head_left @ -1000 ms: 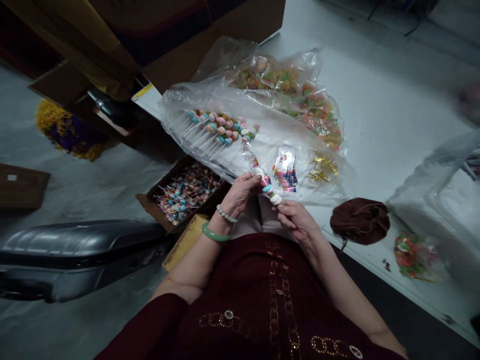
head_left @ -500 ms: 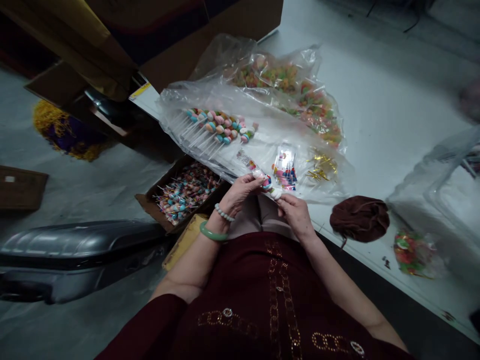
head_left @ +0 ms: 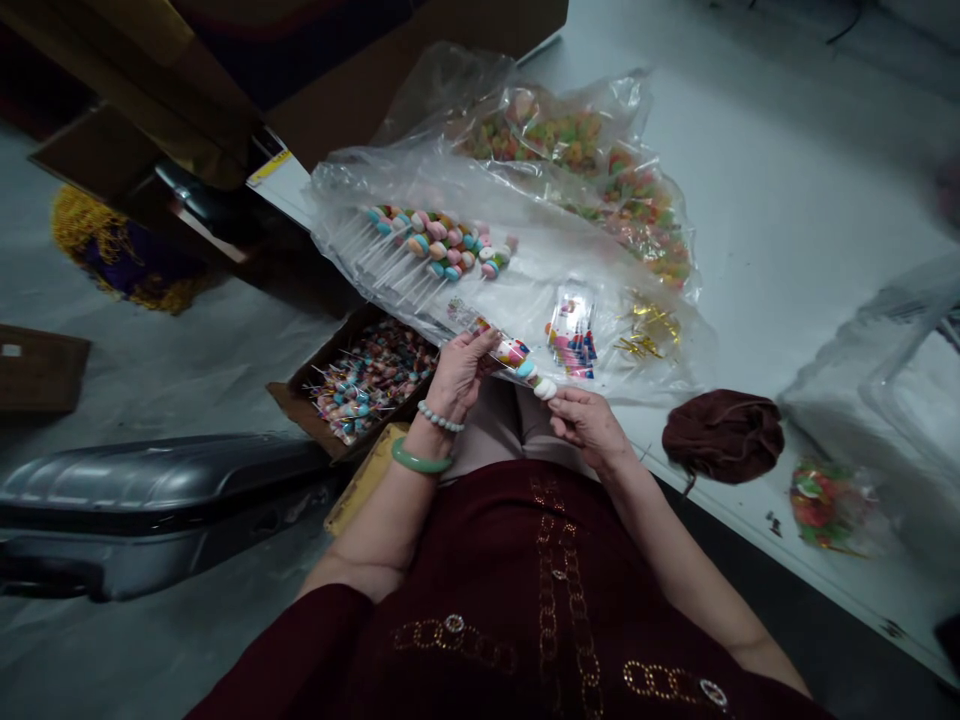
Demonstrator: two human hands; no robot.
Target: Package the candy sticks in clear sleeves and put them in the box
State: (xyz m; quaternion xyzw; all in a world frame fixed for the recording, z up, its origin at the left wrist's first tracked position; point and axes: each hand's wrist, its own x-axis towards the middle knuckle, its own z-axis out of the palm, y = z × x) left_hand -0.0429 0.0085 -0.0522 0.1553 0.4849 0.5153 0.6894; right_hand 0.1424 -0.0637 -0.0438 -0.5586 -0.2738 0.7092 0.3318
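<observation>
A candy skewer (head_left: 527, 370) with blue and white pieces lies across the space between my hands, partly inside a clear printed wrapper (head_left: 510, 349). My left hand (head_left: 463, 372) pinches the wrapper around its upper part. At the lower end, my right hand (head_left: 589, 421) holds the skewer by the white candy between thumb and fingers. Just beyond are a stack of printed wrappers (head_left: 571, 325) and gold twist ties (head_left: 649, 330) on a plastic sheet. Several candy skewers with white sticks (head_left: 435, 240) lie in a row to the left.
Bags of colourful gummies (head_left: 562, 140) lie at the back of the white table (head_left: 757, 200). A brown cloth bundle (head_left: 721, 436) and a small candy bag (head_left: 823, 503) sit right. Left are an open box of candies (head_left: 367, 380) and a grey suitcase (head_left: 165, 490).
My left hand has moved up and left with the wrapper. More of the skewer's blue and white candies now shows between my hands.
</observation>
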